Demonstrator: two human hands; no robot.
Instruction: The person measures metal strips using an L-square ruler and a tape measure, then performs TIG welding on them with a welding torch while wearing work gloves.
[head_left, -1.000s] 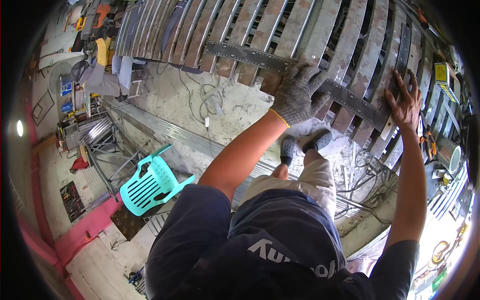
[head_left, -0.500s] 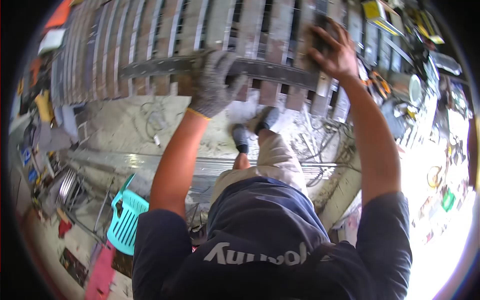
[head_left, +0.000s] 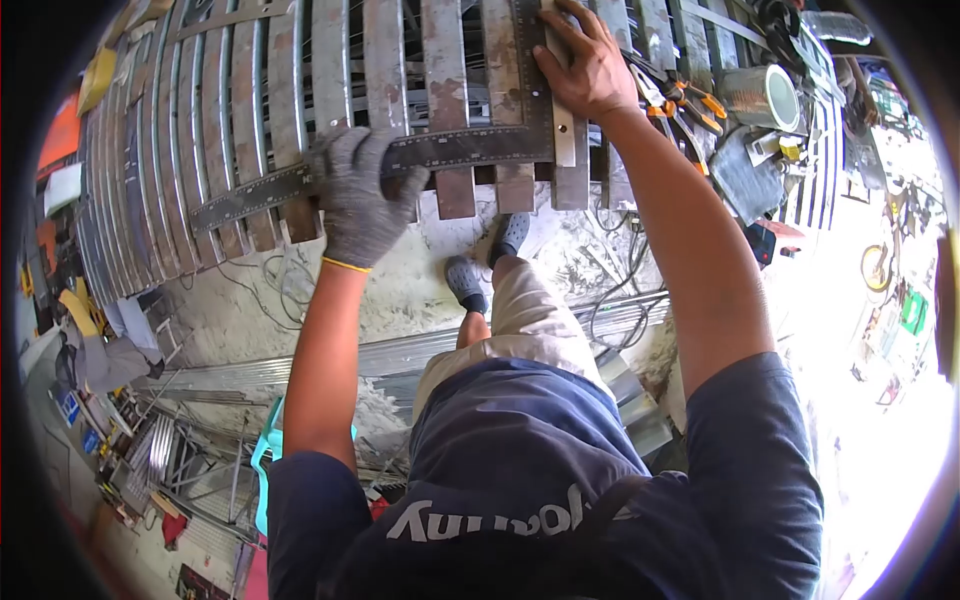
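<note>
A dark L-shaped framing square (head_left: 460,148) with scale markings lies across the metal slats of the bench (head_left: 446,80). My left hand (head_left: 360,185), in a grey knit glove with a yellow cuff, is bent over its long arm, thumb apart from the fingers. At the other end, my bare right hand (head_left: 588,65) lies with fingers spread beside the square's upright arm. Under that palm a pale flat metal strip (head_left: 565,135) with a hole runs along the upright arm; its upper part is hidden.
Orange-and-black handled pliers (head_left: 700,108) and a white-rimmed can (head_left: 775,97) sit on the bench to the right. Long metal bars (head_left: 250,372) lie on the floor behind my legs. A turquoise plastic chair (head_left: 265,460) stands at the lower left, partly hidden. Cables cross the floor.
The view has shifted, and the square now appears more tilted, its left end lower. My right hand, blurred before, now rests at the upright arm. The pliers show more fully.
</note>
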